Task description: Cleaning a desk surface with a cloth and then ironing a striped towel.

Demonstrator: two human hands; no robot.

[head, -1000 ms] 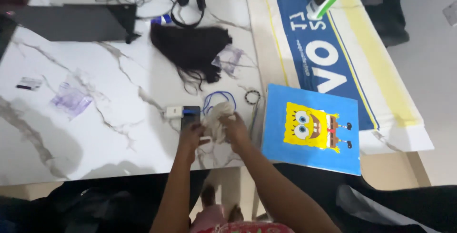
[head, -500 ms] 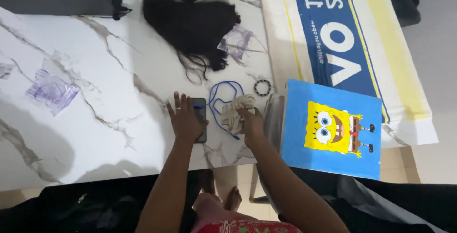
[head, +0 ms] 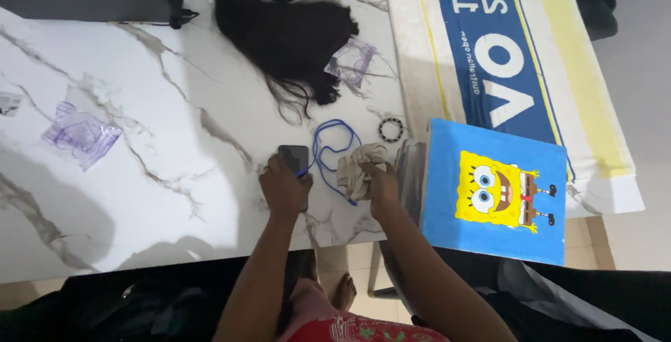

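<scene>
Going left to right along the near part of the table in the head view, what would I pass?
Clear plastic bag → left hand on a dark phone → blue cord → right hand on a beige cloth → blue cartoon canvas.

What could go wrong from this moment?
The left hand grips a dark phone tethered to a blue cable; lifting it may drag the cable into the crumpled cloth under the right hand. Both sit near the marble table edge, so the phone could slip off.
</scene>
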